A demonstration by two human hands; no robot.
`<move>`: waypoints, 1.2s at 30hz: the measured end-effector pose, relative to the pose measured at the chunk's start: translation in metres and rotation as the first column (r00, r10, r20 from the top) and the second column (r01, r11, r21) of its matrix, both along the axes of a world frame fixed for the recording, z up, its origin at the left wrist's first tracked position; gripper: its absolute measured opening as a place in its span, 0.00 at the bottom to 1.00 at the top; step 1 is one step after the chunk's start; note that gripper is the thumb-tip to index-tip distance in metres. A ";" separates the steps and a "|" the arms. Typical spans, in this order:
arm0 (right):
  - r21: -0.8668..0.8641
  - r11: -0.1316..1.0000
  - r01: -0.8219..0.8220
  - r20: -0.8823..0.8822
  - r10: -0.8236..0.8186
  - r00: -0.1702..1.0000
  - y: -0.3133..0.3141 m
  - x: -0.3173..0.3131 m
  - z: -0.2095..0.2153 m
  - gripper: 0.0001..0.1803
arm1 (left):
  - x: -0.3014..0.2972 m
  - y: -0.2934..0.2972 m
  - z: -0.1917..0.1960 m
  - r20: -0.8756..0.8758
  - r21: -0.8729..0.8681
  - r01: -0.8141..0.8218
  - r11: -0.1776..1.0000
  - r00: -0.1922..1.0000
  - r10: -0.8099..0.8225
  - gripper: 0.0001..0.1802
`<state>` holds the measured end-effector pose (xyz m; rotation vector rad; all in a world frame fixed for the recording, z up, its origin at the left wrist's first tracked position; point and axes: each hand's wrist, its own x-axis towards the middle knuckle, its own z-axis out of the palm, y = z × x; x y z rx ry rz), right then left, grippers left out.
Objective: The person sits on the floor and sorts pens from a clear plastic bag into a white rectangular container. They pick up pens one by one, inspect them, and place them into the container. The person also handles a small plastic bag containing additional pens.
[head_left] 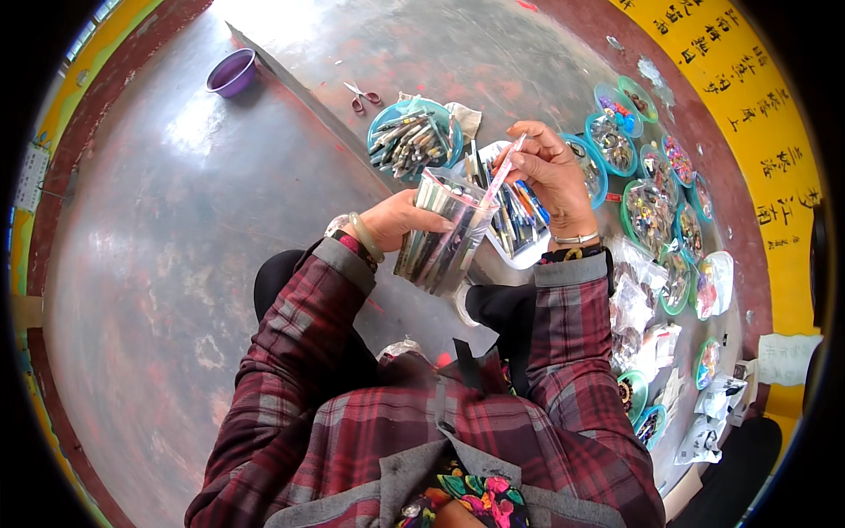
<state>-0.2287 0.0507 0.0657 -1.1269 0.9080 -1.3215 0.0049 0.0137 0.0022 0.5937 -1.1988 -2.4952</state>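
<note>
1. Two hands busy: left hand (398, 220) wrapped around a clear plastic bag (443, 233) stuffed with pens, held above the lap.
2. Right hand (547, 169) pinches a slim pink-white pen (503, 169), tip angled down into the bag mouth.
3. Best practice, I'd judge: hold the mouth open and slide the pen in parallel to the others.
4. Beyond the bag: teal bowl (414, 136) of pens and red-handled scissors (361, 95) on a glossy grey floor (194, 220).
</note>
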 end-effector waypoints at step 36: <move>0.166 0.985 -0.048 -0.233 0.087 0.969 -0.006 0.060 -0.033 0.26 | 0.001 -0.011 -0.001 -0.241 0.042 -0.506 0.862 0.832 0.500 0.20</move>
